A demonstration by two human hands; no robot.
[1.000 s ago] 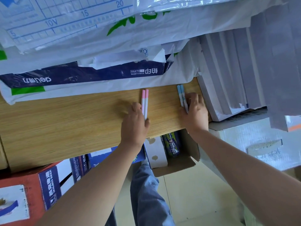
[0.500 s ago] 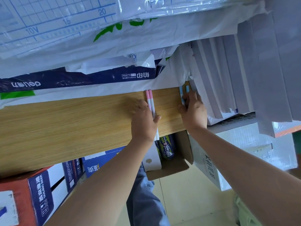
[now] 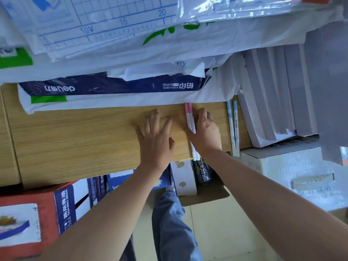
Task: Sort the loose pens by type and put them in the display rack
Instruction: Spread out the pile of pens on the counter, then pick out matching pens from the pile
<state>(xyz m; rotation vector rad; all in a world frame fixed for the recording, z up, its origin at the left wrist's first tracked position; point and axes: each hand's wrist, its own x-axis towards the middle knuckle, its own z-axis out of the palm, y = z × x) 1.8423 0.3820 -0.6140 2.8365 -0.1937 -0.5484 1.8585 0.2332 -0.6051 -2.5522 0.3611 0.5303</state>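
Two pink-capped white pens [image 3: 189, 117] lie side by side on the wooden shelf [image 3: 84, 140], their tips sticking out over its front edge. My right hand [image 3: 206, 131] is on them, thumb across the barrels and curled fingers against their right side. My left hand [image 3: 156, 136] lies flat on the wood just left of the pens, fingers spread, holding nothing. Two blue-patterned pens [image 3: 233, 127] lie free further right, next to a stack of white paper. No display rack is in sight.
Paper packs in plastic, one with a dark blue wrapper [image 3: 113, 85], crowd the back of the shelf. White paper reams [image 3: 273, 110] stand at the right. Below the shelf are an open cardboard box holding a can [image 3: 203, 174], a red carton [image 3: 28, 213] and a white box [image 3: 293, 172].
My left hand let go of the pink pens and shifted left, spreading flat on the shelf. My right hand left the blue pens and moved left onto the pink pens.
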